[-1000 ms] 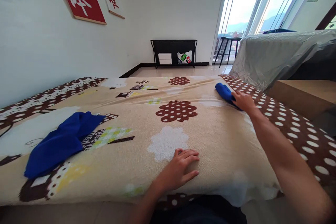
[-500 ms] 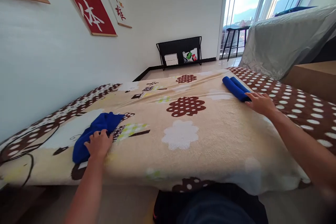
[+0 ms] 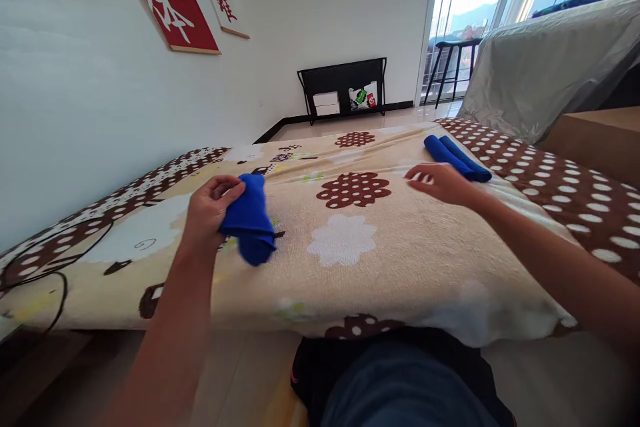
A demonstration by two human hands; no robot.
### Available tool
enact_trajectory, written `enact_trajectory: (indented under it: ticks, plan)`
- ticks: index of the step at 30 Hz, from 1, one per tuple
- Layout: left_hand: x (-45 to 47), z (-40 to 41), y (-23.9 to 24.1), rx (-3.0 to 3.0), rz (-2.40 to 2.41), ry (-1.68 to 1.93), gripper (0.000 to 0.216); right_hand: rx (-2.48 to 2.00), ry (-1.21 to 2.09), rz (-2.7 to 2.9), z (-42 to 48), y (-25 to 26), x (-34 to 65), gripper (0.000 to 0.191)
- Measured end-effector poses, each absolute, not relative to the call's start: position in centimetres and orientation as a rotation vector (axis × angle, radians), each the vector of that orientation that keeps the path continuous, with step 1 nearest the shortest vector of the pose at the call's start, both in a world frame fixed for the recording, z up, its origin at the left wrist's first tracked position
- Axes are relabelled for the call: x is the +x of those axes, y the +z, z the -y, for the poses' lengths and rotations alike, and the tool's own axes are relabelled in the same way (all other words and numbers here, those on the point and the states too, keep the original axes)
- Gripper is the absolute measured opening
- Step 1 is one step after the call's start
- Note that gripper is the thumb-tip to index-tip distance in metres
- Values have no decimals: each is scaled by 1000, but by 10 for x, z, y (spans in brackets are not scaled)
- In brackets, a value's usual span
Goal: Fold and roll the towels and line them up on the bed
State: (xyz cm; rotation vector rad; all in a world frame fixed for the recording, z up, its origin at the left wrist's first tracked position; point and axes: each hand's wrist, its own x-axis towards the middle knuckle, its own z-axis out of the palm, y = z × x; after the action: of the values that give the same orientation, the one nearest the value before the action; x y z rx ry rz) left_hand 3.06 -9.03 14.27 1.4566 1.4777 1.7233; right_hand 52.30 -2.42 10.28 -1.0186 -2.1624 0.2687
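Observation:
A crumpled blue cloth (image 3: 253, 220) hangs from my left hand (image 3: 214, 207), pinched between thumb and fingers above the bed. My right hand (image 3: 440, 183) holds nothing, its fingers apart and reaching inward over the blanket. Just behind it lie two rolled blue cloths (image 3: 457, 157), side by side near the brown dotted border. Under everything spreads a cream blanket (image 3: 420, 260) with brown flowers, white cloud shapes and dotted edges.
Black cables (image 3: 63, 293) lie on the blanket's left corner. Against the far wall stands a black rack (image 3: 345, 83). To the right are a plastic-covered piece of furniture (image 3: 545, 60), a cardboard box (image 3: 595, 143) and a dark stool (image 3: 450, 67).
My left hand has picked up the loose blue cloth and moved it up and rightward. My right hand has left the rolled cloths and shifted left.

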Motion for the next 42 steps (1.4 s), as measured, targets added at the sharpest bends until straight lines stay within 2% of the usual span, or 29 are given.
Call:
enact_trajectory:
  ticks: [2, 4, 6, 9, 12, 14, 19, 25, 30, 33, 37, 42]
  plan:
    - [91, 93, 152, 1473, -1281, 1699, 42, -861, 519, 2316, 58, 122, 473, 33]
    - [147, 99, 155, 1491, -1151, 1614, 37, -768, 616, 2449, 90, 137, 434, 39]
    - [188, 106, 152, 1496, -1039, 1510, 33, -833, 524, 2544, 114, 145, 412, 43]
    - [217, 118, 146, 1484, -867, 1355, 38, -1026, 367, 2525, 126, 145, 408, 33]
    - [219, 127, 141, 1504, -692, 1225, 57, -1097, 365, 2389, 120, 143, 421, 30]
    - [217, 133, 139, 1582, -683, 1255, 62, -1076, 389, 2323, 116, 145, 428, 32]
    - [222, 143, 137, 1715, -917, 1396, 44, -990, 491, 2270, 117, 153, 429, 30]
    - [220, 141, 142, 1617, -859, 1485, 35, -822, 634, 2377, 119, 155, 438, 28]
    - [206, 131, 145, 1468, -811, 1508, 20, -791, 701, 2132, 107, 153, 452, 27]
    - [197, 124, 146, 1582, -923, 1580, 12, -809, 666, 2005, 102, 151, 455, 29]
    - [181, 111, 150, 2107, -1318, 1725, 16, -868, 587, 1865, 103, 154, 455, 30]
    - [154, 91, 153, 2318, -1576, 1600, 16, -961, 335, 1849, 111, 169, 461, 25]
